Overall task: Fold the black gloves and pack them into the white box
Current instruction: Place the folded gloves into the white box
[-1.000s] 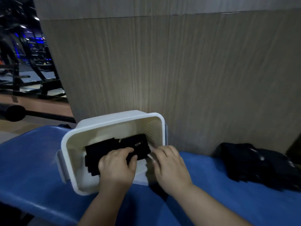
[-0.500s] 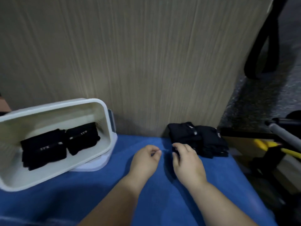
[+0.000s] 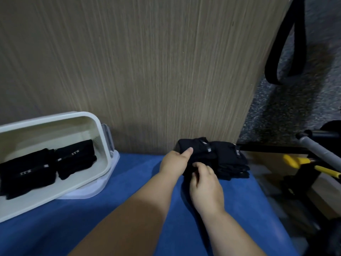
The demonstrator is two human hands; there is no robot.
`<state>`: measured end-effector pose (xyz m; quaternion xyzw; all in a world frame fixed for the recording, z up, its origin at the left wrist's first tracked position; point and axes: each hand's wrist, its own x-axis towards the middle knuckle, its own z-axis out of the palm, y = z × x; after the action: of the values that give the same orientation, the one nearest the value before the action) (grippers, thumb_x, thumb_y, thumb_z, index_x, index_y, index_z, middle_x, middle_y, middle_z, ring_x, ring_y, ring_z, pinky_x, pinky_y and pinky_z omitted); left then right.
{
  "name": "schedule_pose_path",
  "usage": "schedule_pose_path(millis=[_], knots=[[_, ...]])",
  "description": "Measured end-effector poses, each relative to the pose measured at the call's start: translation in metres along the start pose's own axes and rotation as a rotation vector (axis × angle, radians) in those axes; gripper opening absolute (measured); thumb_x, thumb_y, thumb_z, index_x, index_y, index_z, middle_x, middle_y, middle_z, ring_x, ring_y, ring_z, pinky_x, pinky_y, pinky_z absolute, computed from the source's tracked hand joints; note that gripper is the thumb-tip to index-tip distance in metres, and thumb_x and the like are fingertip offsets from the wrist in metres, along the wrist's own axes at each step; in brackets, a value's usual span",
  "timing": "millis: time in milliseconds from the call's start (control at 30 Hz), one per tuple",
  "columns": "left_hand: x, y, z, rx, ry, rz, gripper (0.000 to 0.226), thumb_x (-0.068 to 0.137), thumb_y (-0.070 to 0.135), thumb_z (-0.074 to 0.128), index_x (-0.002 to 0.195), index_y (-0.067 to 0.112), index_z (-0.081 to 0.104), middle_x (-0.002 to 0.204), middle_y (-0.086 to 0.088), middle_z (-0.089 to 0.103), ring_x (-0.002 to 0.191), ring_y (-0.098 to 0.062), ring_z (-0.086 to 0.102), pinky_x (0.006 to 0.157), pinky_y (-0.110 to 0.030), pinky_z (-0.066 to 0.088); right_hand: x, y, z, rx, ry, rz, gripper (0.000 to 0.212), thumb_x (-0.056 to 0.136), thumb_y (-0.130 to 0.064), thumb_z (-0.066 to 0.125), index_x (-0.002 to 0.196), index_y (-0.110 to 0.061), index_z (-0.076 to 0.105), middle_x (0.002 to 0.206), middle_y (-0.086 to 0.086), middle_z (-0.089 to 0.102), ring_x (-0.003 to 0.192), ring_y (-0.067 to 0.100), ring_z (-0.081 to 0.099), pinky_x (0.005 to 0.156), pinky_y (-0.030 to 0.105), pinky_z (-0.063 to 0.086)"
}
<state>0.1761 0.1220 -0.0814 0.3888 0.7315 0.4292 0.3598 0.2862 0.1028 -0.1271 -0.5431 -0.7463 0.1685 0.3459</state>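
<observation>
Gloves (image 3: 226, 156) lie on blue pad (image 3: 55, 230) against wood-grain panel (image 3: 147, 71).

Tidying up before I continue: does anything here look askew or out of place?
The box sits tilted, its right end propped on a flat white piece, likely its lid. The folded gloves inside lie neatly.

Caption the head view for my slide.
Left hand and right hand grip the loose black gloves; the white box holds two folded bundles.

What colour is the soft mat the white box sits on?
Blue. The mat shows best in the head view, spreading out beneath the white box.
</observation>
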Motion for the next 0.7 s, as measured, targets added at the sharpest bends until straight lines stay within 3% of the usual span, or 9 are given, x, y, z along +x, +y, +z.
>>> schedule_pose_path(millis=[133, 267, 333, 433, 500, 633, 700], knots=[[0.007, 0.0, 0.006, -0.096, -0.007, -0.035, 0.045, 0.085, 0.046, 0.063, 0.113, 0.01, 0.056, 0.096, 0.002, 0.055, 0.091, -0.015, 0.052, 0.078, -0.028, 0.041, 0.001, 0.0, 0.001, 0.02, 0.0, -0.001, 0.033, 0.097, -0.021, 0.042, 0.13, -0.023, 0.049, 0.125, -0.004, 0.053, 0.114, 0.015, 0.05, 0.086, 0.029, 0.044], [0.008, -0.001, 0.009, -0.285, 0.045, -0.008, 0.033, 0.082, 0.033, 0.067, 0.104, 0.009, 0.059, 0.104, -0.006, 0.065, 0.091, -0.017, 0.058, 0.068, -0.025, 0.044, 0.0, 0.0, 0.0, 0.069, 0.082, -0.029, 0.029, 0.096, -0.02, 0.046, 0.123, -0.023, 0.055, 0.117, -0.008, 0.055, 0.109, 0.012, 0.053, 0.083, 0.028, 0.045], [0.005, 0.0, 0.007, -0.405, 0.059, 0.01, 0.036, 0.081, 0.03, 0.066, 0.11, 0.009, 0.059, 0.107, -0.006, 0.066, 0.094, -0.016, 0.06, 0.066, -0.024, 0.043, -0.001, -0.001, -0.001, 0.114, 0.141, -0.054, 0.025, 0.095, -0.019, 0.049, 0.118, -0.021, 0.059, 0.109, -0.011, 0.056, 0.105, 0.012, 0.054, 0.081, 0.027, 0.045], [-0.001, 0.004, -0.001, -0.528, 0.05, 0.039, 0.017, 0.086, 0.022, 0.063, 0.098, 0.012, 0.057, 0.093, -0.002, 0.065, 0.083, -0.011, 0.058, 0.063, -0.021, 0.041, -0.003, -0.002, -0.001, 0.163, 0.193, -0.047, 0.02, 0.094, -0.02, 0.051, 0.111, -0.022, 0.062, 0.1, -0.017, 0.051, 0.097, 0.009, 0.054, 0.076, 0.028, 0.044], [-0.004, 0.007, -0.008, -0.613, 0.029, 0.051, 0.008, 0.087, 0.02, 0.062, 0.089, 0.016, 0.054, 0.089, -0.003, 0.065, 0.08, -0.014, 0.059, 0.065, -0.023, 0.045, -0.003, -0.003, -0.003, 0.206, 0.227, -0.036, 0.016, 0.094, -0.022, 0.05, 0.105, -0.025, 0.062, 0.095, -0.019, 0.051, 0.09, 0.005, 0.053, 0.072, 0.026, 0.039], [-0.009, 0.01, -0.025, -0.867, -0.062, 0.057, 0.011, 0.09, 0.012, 0.059, 0.1, 0.01, 0.057, 0.103, -0.013, 0.069, 0.091, -0.023, 0.066, 0.078, -0.032, 0.055, -0.002, -0.013, -0.007, 0.308, 0.268, -0.028, 0.012, 0.096, -0.027, 0.048, 0.093, -0.033, 0.058, 0.093, -0.017, 0.056, 0.087, -0.005, 0.052, 0.067, 0.018, 0.036], [-0.012, 0.011, -0.037, -0.983, -0.092, 0.051, 0.01, 0.091, 0.007, 0.057, 0.101, 0.007, 0.056, 0.107, -0.016, 0.067, 0.096, -0.024, 0.066, 0.076, -0.031, 0.056, -0.001, -0.018, -0.007, 0.373, 0.267, -0.004, 0.015, 0.097, -0.035, 0.045, 0.09, -0.031, 0.058, 0.094, -0.011, 0.061, 0.087, 0.001, 0.056, 0.069, 0.017, 0.039]])
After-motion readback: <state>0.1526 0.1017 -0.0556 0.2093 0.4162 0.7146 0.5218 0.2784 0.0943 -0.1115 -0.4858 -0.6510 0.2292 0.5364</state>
